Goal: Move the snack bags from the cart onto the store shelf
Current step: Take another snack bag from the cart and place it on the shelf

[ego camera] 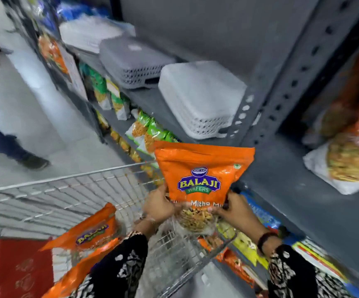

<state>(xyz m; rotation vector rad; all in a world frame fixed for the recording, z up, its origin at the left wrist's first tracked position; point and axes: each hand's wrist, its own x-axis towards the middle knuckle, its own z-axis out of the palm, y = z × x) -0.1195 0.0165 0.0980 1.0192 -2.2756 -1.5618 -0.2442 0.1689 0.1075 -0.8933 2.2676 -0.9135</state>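
Both my left hand and right hand pinch the crinkly clear bottom of a glossy orange snack bag, upright above the wire cart, beside the grey metal shelf.

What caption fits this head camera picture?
Both hands hold an orange snack bag above the cart.

Shelf bare ahead; baskets block left.
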